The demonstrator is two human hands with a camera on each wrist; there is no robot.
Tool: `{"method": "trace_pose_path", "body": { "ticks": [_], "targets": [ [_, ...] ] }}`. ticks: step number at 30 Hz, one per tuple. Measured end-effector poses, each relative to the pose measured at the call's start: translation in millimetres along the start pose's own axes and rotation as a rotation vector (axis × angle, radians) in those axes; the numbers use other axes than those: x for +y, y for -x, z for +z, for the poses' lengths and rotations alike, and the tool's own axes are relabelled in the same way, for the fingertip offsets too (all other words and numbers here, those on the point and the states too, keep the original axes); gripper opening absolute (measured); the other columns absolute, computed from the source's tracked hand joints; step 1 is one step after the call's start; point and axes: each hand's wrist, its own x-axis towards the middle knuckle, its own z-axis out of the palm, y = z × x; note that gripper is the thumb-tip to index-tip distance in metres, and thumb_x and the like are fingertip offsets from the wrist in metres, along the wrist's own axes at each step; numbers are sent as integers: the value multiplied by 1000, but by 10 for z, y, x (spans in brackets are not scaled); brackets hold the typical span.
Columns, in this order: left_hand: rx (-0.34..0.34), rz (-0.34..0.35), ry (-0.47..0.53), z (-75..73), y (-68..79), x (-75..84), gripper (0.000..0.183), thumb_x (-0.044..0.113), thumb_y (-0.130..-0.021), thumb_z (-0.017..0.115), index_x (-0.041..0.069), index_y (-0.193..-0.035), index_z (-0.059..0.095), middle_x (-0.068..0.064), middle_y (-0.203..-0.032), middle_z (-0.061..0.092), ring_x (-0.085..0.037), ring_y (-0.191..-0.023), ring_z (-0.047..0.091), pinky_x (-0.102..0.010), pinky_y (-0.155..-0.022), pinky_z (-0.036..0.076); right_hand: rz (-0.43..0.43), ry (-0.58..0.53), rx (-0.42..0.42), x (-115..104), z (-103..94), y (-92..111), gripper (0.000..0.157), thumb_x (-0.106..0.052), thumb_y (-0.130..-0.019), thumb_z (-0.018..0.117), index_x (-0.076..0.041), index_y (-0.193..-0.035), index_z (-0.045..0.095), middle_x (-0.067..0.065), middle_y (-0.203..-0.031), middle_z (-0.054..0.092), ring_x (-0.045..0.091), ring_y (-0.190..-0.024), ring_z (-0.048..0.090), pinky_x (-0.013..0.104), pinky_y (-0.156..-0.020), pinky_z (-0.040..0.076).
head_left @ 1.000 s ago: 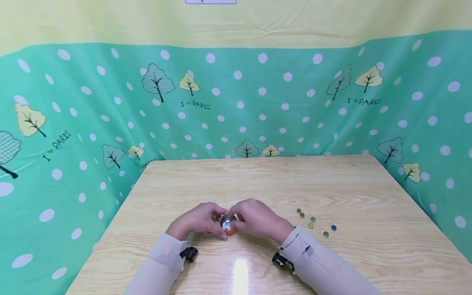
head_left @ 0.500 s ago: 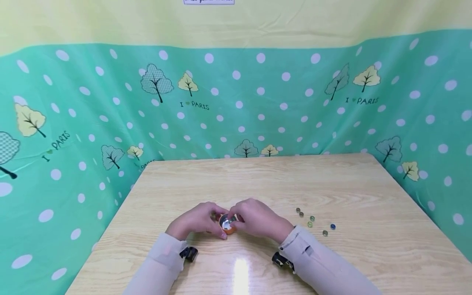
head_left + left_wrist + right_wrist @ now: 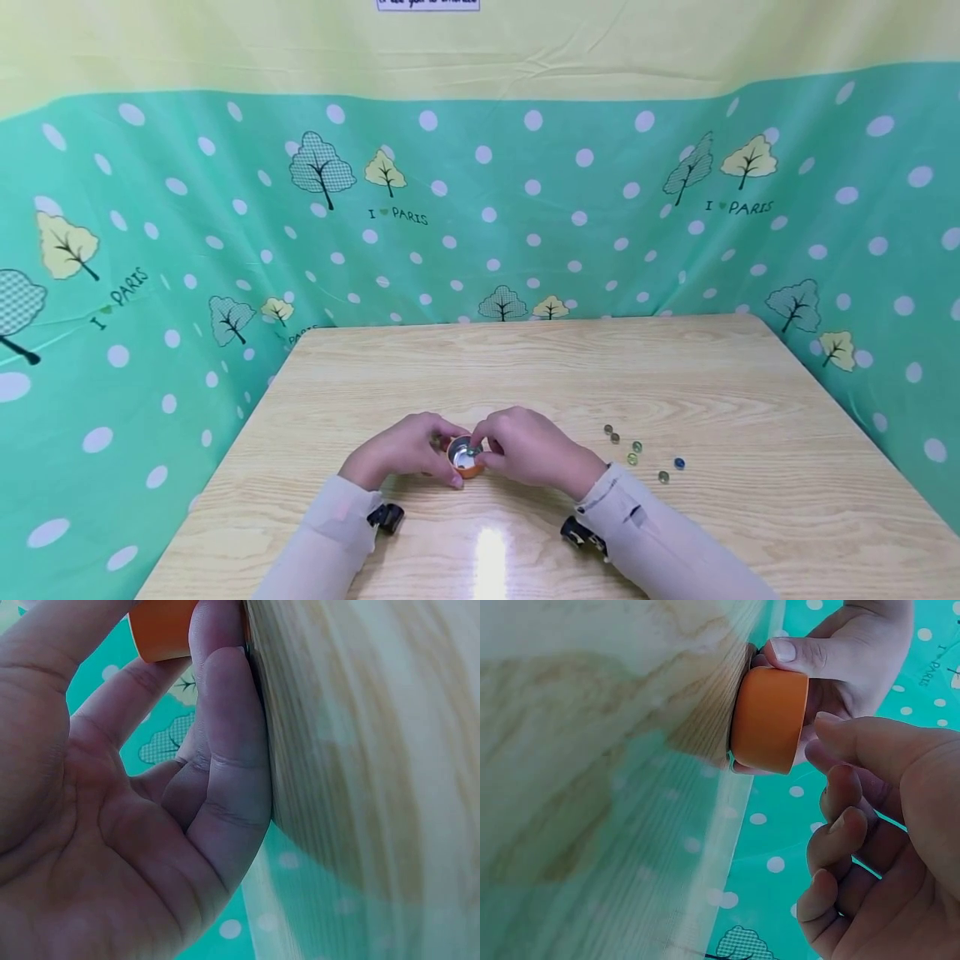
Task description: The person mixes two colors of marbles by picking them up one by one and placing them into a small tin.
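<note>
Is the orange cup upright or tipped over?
Upright: the cup sits base down on the table, open mouth facing up in the head view.

Head view: brightly lit; glare reflected at six o'clock by wood-grain tabletop [image 3: 525, 367]. Wrist views: dimly rendered.

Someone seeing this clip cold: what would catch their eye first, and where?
Probably the green, white-dotted cloth printed with trees, hung behind the table. Next, low in the middle of the head view, the small orange cup, gripped by the left hand, with the right hand at its mouth. Then six marbles, one blue, scattered on the table to the right.
</note>
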Motion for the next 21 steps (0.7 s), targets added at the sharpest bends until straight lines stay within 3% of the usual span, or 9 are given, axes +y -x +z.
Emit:
{"method": "trace_pose_path", "body": {
  "ticks": [12,21],
  "targets": [
    [-7,7,27,6,5,24,46,24,-72,96,28,-114,78,1,-98,74,-19,-89,60,-29,-73,49,23,11,0,13,-23,87,18,-26,-94,78,-18,-110,79,-12,-70,52,3,-59,44,21,-55,37],
    [-4,4,23,11,-4,10,48,26,-72,97,26,-117,78,4,-102,75,-20,-92,60,-32,-78,48,46,24,8,59,-30,150,21,-27,-93,79,-20,-113,77,-15,-72,53,3,-63,47,21,-58,42]
  ]
}}
